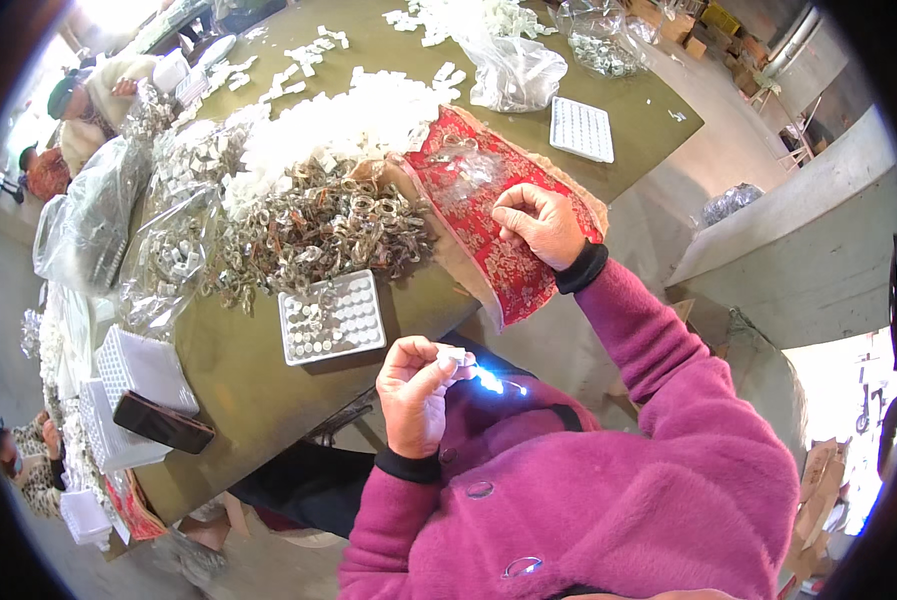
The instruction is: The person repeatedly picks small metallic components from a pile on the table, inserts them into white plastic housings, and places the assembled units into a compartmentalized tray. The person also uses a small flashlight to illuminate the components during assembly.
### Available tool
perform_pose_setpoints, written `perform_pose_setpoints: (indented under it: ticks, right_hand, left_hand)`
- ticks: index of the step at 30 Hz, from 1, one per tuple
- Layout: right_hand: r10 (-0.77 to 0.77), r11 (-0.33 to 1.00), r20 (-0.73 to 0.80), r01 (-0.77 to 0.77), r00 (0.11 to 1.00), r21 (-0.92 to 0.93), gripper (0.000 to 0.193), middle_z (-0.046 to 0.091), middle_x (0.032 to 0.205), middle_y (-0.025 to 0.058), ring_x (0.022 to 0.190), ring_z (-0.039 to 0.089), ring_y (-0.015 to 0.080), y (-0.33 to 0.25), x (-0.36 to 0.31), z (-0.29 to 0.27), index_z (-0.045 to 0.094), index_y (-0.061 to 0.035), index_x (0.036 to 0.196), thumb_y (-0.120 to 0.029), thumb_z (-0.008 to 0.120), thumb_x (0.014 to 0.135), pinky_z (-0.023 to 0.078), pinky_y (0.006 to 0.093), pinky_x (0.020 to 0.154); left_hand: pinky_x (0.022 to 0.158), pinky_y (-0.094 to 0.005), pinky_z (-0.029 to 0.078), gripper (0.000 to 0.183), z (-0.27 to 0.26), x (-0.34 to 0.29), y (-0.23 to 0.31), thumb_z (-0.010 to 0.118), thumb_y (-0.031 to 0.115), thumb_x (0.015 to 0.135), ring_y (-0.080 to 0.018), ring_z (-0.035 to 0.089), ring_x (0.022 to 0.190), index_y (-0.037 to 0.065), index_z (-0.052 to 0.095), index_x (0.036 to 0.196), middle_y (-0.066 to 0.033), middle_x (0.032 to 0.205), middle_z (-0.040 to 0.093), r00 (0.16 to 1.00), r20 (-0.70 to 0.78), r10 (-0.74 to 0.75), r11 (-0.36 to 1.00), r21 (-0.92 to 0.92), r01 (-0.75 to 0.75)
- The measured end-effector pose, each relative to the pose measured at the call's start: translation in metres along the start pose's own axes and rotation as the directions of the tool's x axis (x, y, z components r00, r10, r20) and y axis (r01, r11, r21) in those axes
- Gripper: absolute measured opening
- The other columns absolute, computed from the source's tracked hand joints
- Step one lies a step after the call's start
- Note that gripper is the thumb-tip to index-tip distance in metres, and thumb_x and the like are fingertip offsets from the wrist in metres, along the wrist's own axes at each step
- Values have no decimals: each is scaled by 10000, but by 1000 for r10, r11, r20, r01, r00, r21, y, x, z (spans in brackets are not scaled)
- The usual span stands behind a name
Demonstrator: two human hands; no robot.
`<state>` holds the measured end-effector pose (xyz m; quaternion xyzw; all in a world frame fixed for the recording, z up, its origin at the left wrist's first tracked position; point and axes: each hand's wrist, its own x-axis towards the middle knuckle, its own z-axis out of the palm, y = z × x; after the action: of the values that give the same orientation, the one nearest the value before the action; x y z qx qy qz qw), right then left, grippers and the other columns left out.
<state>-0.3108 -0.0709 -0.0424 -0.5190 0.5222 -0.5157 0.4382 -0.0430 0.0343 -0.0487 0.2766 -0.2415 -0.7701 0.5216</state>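
Low in front of my body, my left hand [413,400] is closed around a small white plastic piece [455,354]. Blue-white string lights [489,381] shine beside it, with a thin end trailing to the right. My right hand [543,226] is over a red patterned cloth [498,275] at the table edge, its thumb and forefinger pinched; whether something small is between them is hidden. Small clear plastic scraps [468,172] lie on the cloth beside that hand. Nearest my left hand on the table, a white tray [377,342] holds small round silvery and white parts.
Tangled wire bundles [318,225] and white plastic pieces [338,125] cover the green table [243,385]. Another white tray [581,130] sits at the far right. A dark phone [163,421] leans against stacked white trays [146,370]. Other people [108,95] sit along the left side.
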Motion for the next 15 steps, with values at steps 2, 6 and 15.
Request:
perform_pose_setpoints:
  ticks: [2, 6, 15]
  right_hand:
    - [81, 996, 14, -81, 997, 23, 127, 725, 840, 62, 706, 673, 97, -2, -2, 0, 671, -9, 1022, -130, 702, 996, 549, 235, 634]
    - [68, 963, 60, -82, 996, 257, 104, 728, 1017, 155, 755, 733, 169, -4, -8, 8, 583, 13, 1067, -74, 616, 1021, 599, 287, 611]
    - [-231, 972, -17, 230, 973, -41, 38, 656, 855, -1, 692, 608, 48, -36, -15, 33, 611, -35, 995, -23, 647, 1005, 509, 225, 630]
  left_hand:
    - [794, -388, 606, 186, 1, 1, -1, 700, -41, 922, -275, 736, 911, 31, 602, 1063, -144, 994, 723, 1000, -7, -8, 1000, -20, 7]
    - [823, -380, 624, 204, 0, -1, -3, 707, -6, 954, -253, 738, 927, 33, 622, 1135, -115, 1037, 718, 998, -43, -50, 997, -66, 47]
    - [803, -382, 565, 235, -12, -4, -4, 682, 1, 939, -265, 694, 912, 25, 650, 1170, -163, 1027, 716, 998, 53, -24, 969, -243, 36]
